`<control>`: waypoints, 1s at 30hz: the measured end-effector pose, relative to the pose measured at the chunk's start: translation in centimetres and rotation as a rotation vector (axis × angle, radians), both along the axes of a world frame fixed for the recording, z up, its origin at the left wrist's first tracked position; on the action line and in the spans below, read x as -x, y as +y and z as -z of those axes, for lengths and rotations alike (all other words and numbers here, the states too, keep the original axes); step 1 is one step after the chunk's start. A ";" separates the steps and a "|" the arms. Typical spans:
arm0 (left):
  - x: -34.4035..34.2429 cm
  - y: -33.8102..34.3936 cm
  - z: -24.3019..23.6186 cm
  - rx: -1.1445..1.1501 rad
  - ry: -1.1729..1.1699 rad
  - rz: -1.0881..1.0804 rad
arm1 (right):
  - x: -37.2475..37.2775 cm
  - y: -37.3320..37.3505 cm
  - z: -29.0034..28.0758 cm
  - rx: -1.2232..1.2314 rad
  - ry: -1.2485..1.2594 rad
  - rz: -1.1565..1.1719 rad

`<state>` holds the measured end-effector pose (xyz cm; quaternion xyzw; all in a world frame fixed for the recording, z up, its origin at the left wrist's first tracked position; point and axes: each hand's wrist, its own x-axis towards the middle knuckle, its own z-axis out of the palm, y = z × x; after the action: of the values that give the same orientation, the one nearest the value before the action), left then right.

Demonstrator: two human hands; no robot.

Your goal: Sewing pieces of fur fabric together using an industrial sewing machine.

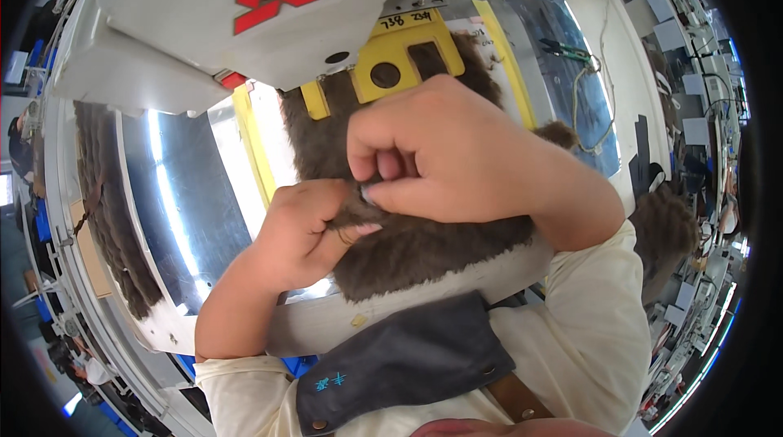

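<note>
- My right hand (440, 152) is curled shut, thumb and fingertips pinching a small tuft of the brown fur fabric (408, 249) at its middle.
- My left hand (306, 229) is also closed, gripping the same fur fabric just left of that pinch; my two hands touch each other there.
- The fur fabric lies flat on the shiny metal machine table (196, 209), running from under the sewing machine head (236, 21) down toward my body, its near edge hanging at the table's front rim.
- A yellow template plate (404, 50) with a round hole and a square cut-out lies on the far end of the fur fabric, just beyond my right hand and partly under the machine head.
- A yellow strip (254, 152) runs along the table just left of the fur fabric, and another yellow strip (506, 62) runs just to its right.
- The grey-white machine head with a red mark sits above the far left part of the fur fabric, and hides what lies beneath it.
- A second piece of brown fur (110, 209) hangs at the table's left edge, well apart from the fabric I hold.
- Another tuft of brown fur (665, 233) sits off to the right of the fabric, past my right forearm.
- My cream sleeves (595, 323) and a dark grey apron bib (408, 359) are on the near side of the fur fabric, below the table's front rim.
</note>
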<state>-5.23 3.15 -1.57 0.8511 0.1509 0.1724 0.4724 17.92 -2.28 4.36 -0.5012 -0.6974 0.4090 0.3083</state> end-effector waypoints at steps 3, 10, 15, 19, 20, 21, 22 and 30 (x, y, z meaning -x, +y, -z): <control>0.3 0.1 0.1 0.130 -0.065 -0.122 | 0.0 -0.2 0.0 -0.111 0.052 0.041; 0.1 0.0 0.2 0.153 -0.113 -0.165 | -0.3 -0.5 0.1 -0.207 0.001 -0.066; 0.2 0.1 0.5 0.071 -0.110 -0.167 | -0.5 -0.3 -0.2 -0.107 -0.016 -0.145; 0.3 0.1 0.3 0.055 -0.089 -0.174 | -0.4 0.0 0.5 -0.071 0.098 -0.098; 0.3 0.0 -0.2 0.033 -0.081 -0.188 | -0.3 0.1 0.6 -0.072 0.101 -0.098; 0.1 0.0 -0.4 0.014 -0.075 -0.197 | -0.3 0.1 0.7 -0.060 0.129 -0.058; 0.0 -0.1 -0.4 0.015 -0.074 -0.193 | -0.3 0.1 0.8 -0.048 0.156 -0.019; -0.1 -0.2 -0.6 0.070 -0.097 -0.241 | 0.2 0.0 1.3 -0.103 0.198 0.097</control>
<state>-5.17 2.98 -0.95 0.8005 0.2349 0.2635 0.4843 17.75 -2.24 3.08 -0.4750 -0.6588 0.4048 0.4202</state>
